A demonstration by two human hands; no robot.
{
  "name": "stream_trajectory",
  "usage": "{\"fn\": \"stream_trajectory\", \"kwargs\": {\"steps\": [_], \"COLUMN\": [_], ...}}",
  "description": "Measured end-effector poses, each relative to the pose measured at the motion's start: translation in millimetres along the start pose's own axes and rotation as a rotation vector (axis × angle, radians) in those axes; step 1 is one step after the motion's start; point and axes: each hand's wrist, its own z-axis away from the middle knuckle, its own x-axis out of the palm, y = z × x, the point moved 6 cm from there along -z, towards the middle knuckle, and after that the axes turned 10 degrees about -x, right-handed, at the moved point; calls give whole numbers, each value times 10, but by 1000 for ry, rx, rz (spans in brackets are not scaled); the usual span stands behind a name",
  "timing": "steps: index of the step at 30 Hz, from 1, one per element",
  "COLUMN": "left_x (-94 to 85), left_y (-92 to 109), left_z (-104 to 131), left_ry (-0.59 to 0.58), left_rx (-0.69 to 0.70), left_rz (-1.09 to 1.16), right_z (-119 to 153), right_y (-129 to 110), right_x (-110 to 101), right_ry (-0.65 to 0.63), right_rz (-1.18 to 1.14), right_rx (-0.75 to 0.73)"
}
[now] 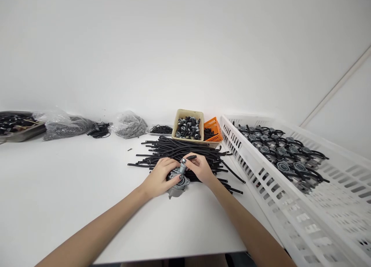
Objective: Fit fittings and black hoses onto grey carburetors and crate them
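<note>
A grey metal carburetor is tilted over the front edge of a pile of black hoses. My left hand is closed around its body, with the thumb across the front. At the carburetor's upper end, the fingers of my right hand pinch a small metal cap. A short black rubber elbow sticks out beside those fingers. Whether the cap is fully seated cannot be seen, because the fingers cover part of it.
On the right stands a white slatted crate with rows of carburetors. Along the wall are a beige bin of caps, an orange basket, a tray of thin black rings, bags of small parts and a metal tray.
</note>
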Motion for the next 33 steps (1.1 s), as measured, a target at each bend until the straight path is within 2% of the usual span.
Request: {"fn": "stream_trajectory", "kwargs": {"steps": [7, 18, 33], "left_x": [-6, 10, 20], "left_y": [7, -19, -34], "left_z": [-2, 4, 8], "left_ry": [-6, 10, 6], "left_rx": [-1, 16, 10], "left_rz": [-3, -5, 0], "right_z": [-18, -15, 6], "right_y": [10, 62, 99], "right_x": [-12, 18, 21], "right_ry": [-61, -28, -21], "right_rz": [-45, -48, -5], "right_rx": [89, 178, 153]}}
